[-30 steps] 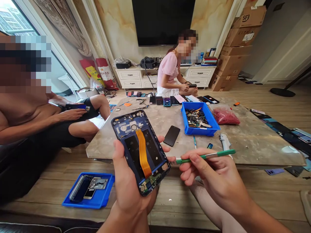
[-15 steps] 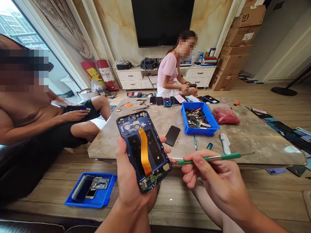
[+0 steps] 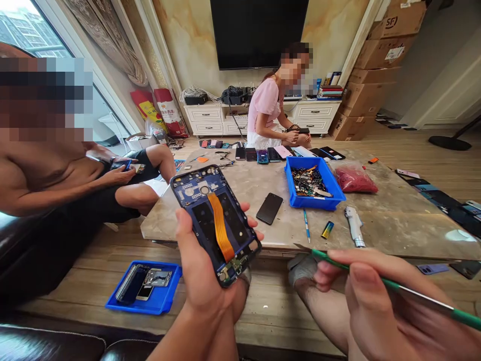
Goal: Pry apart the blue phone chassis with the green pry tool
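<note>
A: Half stripped, by the look — opened phone [image 3: 216, 223] w/ back cover already off, battery bay bare, orange flex cable [image 3: 221, 227] not yet lifted, small board at bottom end not yet out.

B: Held where?

A: Above near edge of marble table [image 3: 394, 215], upright-ish, tilted away, in left hand [image 3: 205, 281]. Thumb along left rim, fingertips [image 3: 252, 228] curled round right rim; clamped on frame, not on cable.

B: And right hand [image 3: 379, 306]?

A: Well apart from phone, low right. Thumb + forefinger pinching green pry tool [image 3: 394, 287], flat tip aimed left toward phone, not touching.

B: Smaller bits?

A: Blue bin [image 3: 313, 200] of parts on table, blue tray [image 3: 150, 303] w/ pulled pieces on floor, black phone [image 3: 269, 208] flat nearby.
</note>
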Motion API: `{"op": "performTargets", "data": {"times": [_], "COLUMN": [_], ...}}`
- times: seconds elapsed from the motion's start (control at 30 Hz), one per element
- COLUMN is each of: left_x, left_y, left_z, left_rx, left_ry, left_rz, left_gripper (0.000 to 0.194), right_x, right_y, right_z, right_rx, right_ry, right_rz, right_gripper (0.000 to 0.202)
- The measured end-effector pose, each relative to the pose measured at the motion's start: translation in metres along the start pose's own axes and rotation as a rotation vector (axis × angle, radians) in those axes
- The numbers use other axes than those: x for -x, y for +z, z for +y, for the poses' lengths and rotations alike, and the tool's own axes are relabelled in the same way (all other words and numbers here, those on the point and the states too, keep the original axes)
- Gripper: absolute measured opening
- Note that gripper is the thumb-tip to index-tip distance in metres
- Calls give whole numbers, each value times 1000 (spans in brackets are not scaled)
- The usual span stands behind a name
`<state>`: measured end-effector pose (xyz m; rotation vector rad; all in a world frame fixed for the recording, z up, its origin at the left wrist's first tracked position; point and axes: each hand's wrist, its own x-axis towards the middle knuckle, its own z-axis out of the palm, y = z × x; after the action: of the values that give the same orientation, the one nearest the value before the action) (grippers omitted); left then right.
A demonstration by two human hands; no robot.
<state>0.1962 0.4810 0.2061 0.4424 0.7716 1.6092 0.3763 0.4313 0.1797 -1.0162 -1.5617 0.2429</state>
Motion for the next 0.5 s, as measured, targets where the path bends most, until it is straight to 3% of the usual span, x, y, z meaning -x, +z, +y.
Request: {"op": "performTargets", "data": {"times": [0.2, 0.5], "left_x": [-1, 2], "left_y": [-3, -3], "left_z": [4, 5], "left_rx": [113, 124], "left_ry": [-165, -187], "left_rz": [-146, -211], "left_gripper": [69, 69], "right_x": [-15, -8], "right_y": [1, 5], "right_z": [-11, -10], "right_rx": [-112, -48], "right_ry": [-203, -217], "right_rz": [-439, -464], "right_gripper": [15, 21]}}
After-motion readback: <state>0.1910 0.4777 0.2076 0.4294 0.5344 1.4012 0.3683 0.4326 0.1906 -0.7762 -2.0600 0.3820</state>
